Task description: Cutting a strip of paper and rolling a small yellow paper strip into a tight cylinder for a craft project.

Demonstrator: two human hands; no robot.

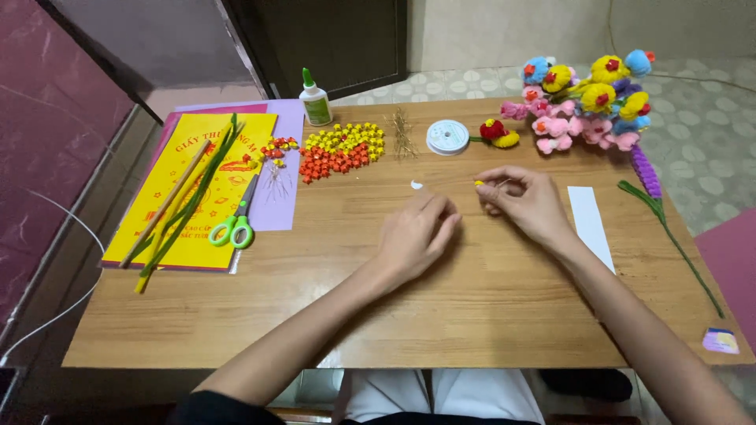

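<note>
The table (488, 315) was warm brown wood with a streaked grain. On it lay a bright yellow paper pack (189, 197) with red lettering, over purple and pink sheets (287, 157). The scissors (236, 224) had green handles, and the glue bottle (316, 101) was white with a green cap. Small paper stars (342, 149) ran yellow, then orange-red. The bunch of flowers (587, 102) mixed pink, yellow and blue (each with a red centre). A white strip (591, 224) lay beside the right hand (524, 201), which pinched a tiny yellow piece (478, 183).
</note>
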